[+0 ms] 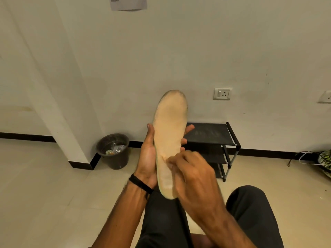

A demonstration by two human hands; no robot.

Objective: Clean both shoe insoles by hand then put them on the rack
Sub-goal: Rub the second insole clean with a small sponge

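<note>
Your left hand (148, 158) holds the long beige foam insole (170, 136) upright in front of you, the thumb on its left edge and the fingers curled round it from behind, so their tips show at the right edge. The toe end of the insole points up toward the wall and the heel end sits low, just above your dark trousers (161, 221). Your right hand (193, 174) lies over the lower part of the insole; its fingers are bent and the fingertips press on the beige face. I cannot tell if this hand pinches anything.

Behind the insole, against the white wall, stands the small black shoe rack with metal tubes (223, 145). The insole and both hands cover its left part from this view. To the left of the rack, beside the wall corner, is a dark round plastic bin (114, 153) with rubbish inside. A white wall socket (222, 93) sits above the rack. At the far right edge of the floor lie a white cable (304, 158) and a green patterned thing (326, 161), only partly visible.
</note>
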